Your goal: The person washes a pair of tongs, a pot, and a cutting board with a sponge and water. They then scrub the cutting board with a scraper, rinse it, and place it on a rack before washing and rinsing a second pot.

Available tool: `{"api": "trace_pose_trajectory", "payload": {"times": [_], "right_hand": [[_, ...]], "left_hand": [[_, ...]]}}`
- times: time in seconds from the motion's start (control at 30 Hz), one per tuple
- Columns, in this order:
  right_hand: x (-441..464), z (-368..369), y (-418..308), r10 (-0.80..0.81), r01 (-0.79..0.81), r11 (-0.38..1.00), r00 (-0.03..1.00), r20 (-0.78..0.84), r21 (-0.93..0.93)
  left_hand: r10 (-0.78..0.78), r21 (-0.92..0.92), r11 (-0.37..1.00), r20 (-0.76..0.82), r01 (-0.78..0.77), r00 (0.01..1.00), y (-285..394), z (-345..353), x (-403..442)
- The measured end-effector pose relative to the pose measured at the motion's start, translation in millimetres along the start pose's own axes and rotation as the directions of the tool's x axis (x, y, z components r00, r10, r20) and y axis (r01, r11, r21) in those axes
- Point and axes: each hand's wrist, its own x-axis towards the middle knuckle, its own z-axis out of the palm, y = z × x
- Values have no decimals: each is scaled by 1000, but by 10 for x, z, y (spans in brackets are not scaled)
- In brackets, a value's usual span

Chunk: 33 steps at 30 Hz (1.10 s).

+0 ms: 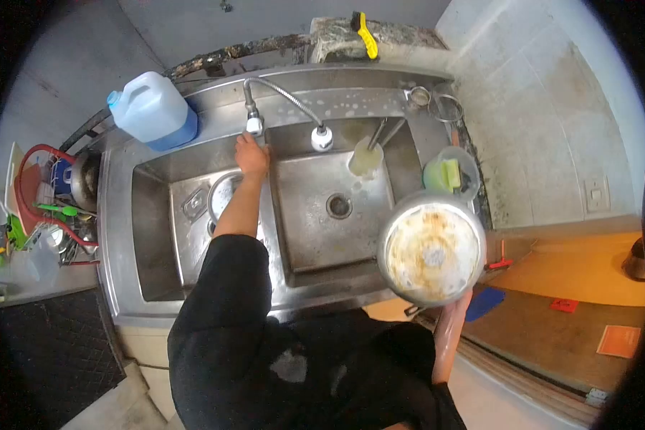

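My left hand [251, 155] reaches over the double sink, its fingers closed on the white tap knob [254, 127] at the base of the flexible faucet. On the right, a metal pot [431, 254] is tipped so that its brown-stained underside faces me. My right hand is hidden behind the pot and holds it up; only the wet-looking forearm [448, 340] shows below. The white faucet head [322, 138] hangs over the right basin [315, 236]. Beside the pot stands a clear tub [469, 163] with a green-yellow sponge [449, 174].
A jug of blue liquid [156, 115] stands at the back left. A cloudy container [365, 159] with utensils sits in the right basin; a round metal item [224, 195] lies in the left one. A crowded dish rack [46, 193] is far left, a yellow brush [366, 36] behind.
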Motion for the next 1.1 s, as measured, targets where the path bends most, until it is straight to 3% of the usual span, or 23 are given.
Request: {"api": "trace_pose_trajectory", "payload": {"times": [0.07,0.13,0.17,0.2,0.23,0.27,0.3,0.33,0.4,0.47,0.5,0.57,0.6,0.63,0.67,0.7,0.73,0.8,0.83,0.9,0.93,1.0,1.1], "right_hand": [[74,16,17,5,-6,1000,999,41,8],[121,31,71,37,-37,999,996,81,-1],[175,61,129,59,-58,998,992,110,-9],[232,88,208,90,-89,996,988,128,-16],[293,148,321,127,-123,992,978,165,-38],[307,184,409,166,-157,986,968,191,-59],[303,165,492,204,-190,978,954,218,-83],[298,154,583,242,-221,969,940,240,-113],[233,74,763,322,-281,943,904,282,-176],[192,32,905,390,-323,915,860,329,-242],[200,90,967,411,-325,905,837,362,-276],[198,195,1042,433,-329,895,802,412,-300],[206,286,1051,479,-265,834,783,398,-483],[142,416,1106,516,-186,742,771,372,-644],[393,433,1417,459,80,617,771,441,-783],[32,721,1059,551,147,605,632,545,-782],[-405,1062,744,505,249,587,630,589,-770],[-608,1251,642,111,448,696,705,701,-561],[-853,1393,589,-132,483,780,748,650,-397],[-1161,1550,731,-384,517,847,754,533,-120],[-1203,1560,879,-381,512,851,755,534,-117],[-1191,1483,1305,14,334,766,845,534,-549],[-1779,1585,1946,208,264,698,815,541,-666]], "left_hand": [[104,-55,992,-99,-110,990,112,-392,-348],[115,-304,951,156,-63,981,181,-700,-812],[230,-250,943,9,-220,973,179,-626,-1154],[169,-539,842,310,27,936,327,-968,-1417],[222,-706,708,236,10,946,290,-806,-1779],[185,-727,665,380,169,906,369,-823,-2088],[273,-777,606,406,171,872,599,-1383,-2315],[246,-766,434,607,474,756,754,-1688,-2534],[145,-698,226,714,679,685,928,-2007,-2921],[139,-594,-194,771,781,621,846,-1809,-3109],[88,-615,-214,762,759,642,721,-1793,-3259],[23,-624,-526,669,578,743,572,-1791,-3397],[-38,-598,-618,672,511,740,583,-2139,-3529],[-113,-620,-638,663,457,740,318,-2026,-3643],[-104,-596,-702,628,390,772,-91,-2039,-3804],[-98,-557,-765,597,324,796,-374,-2110,-4022],[-104,-512,-816,586,268,803,-684,-2180,-4220],[-207,-517,-847,533,123,820,-1151,-2583,-4511],[-303,-562,-826,499,37,812,-1237,-2930,-4644],[-587,-759,-648,447,-61,675,-1423,-3583,-4866],[-618,-751,-650,429,-121,658,-1671,-3689,-5021],[-647,-759,-633,410,-152,644,-2274,-3808,-5385],[-753,-800,-531,292,-281,590,-3048,-4025,-5892]]}}
